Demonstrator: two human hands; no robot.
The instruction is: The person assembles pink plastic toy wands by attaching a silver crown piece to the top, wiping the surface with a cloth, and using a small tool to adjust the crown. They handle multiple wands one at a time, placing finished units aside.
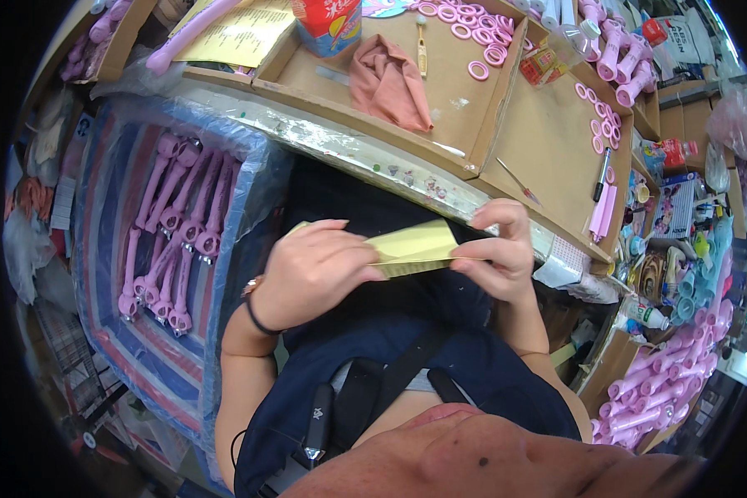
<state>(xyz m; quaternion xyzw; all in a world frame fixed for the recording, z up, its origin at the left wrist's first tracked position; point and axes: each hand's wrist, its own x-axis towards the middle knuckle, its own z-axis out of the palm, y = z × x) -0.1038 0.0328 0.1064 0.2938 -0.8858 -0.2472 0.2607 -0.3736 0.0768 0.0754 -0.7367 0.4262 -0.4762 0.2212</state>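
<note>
A folded sheet of yellow paper [415, 243] is held over my lap, stretched between both hands. My left hand [319, 267] is closed round its left end, and a small yellow corner shows behind the fingers. At the other end, my right hand [502, 253] pinches the paper's edge between thumb and fingers. Faint print lines run along the paper's lower fold. Just beyond my hands is the worn front edge of the workbench [349, 153].
Cardboard trays on the bench hold pink rings [481, 33], a salmon cloth [388, 83], a brush [519, 181] and a black marker [602, 174]. A plastic-lined crate [100, 249] with pink wand-like parts [174, 224] stands left. More pink parts [656, 382] are stacked right.
</note>
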